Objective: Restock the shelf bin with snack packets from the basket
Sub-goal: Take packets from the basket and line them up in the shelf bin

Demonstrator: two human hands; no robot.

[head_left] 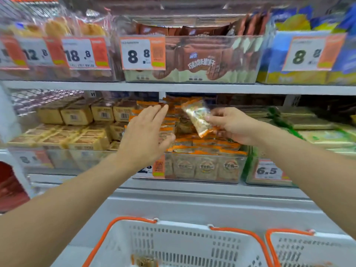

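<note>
Bright, even store light falls from above, casting only soft shadow under the upper shelf (173,87). Glare streaks the clear bin fronts (212,54). Everything is slightly soft; the price tags (143,53) smear toward the left and right edges, where wide-angle distortion bows the shelves.

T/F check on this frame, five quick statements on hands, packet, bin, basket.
1. The right hand holds a snack packet. True.
2. The left hand grips a packet. False: its fingers are straight, holding nothing.
3. The held packet is over the clear shelf bin of orange-edged packets. True.
4. The bin is on the top shelf. False: it is on the lower one, below the brown packets.
5. The white basket has blue handles. False: orange.
</note>
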